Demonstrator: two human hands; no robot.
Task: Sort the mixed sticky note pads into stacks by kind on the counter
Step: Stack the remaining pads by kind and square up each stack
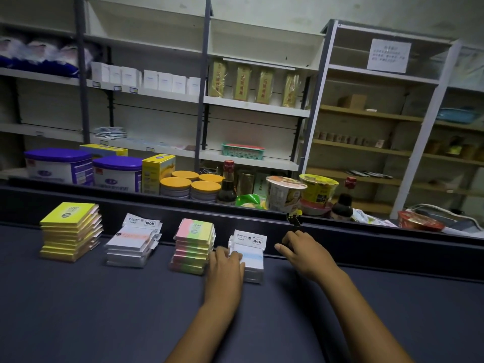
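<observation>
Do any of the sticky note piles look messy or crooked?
A bit. The yellow stack and the white stack next to it are fanned, with pads poking out at the sides. The pink-green stack is straighter. The left hand rests on the right white stack, so part of it is hidden.

Yellow pad stack (70, 231), dark counter (104, 310)

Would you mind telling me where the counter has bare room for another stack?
Bare counter lies in front of all four stacks, and right of the right hand. It is crowded between the pink-green stack and the blue-striped stack, where the left hand rests.
</observation>
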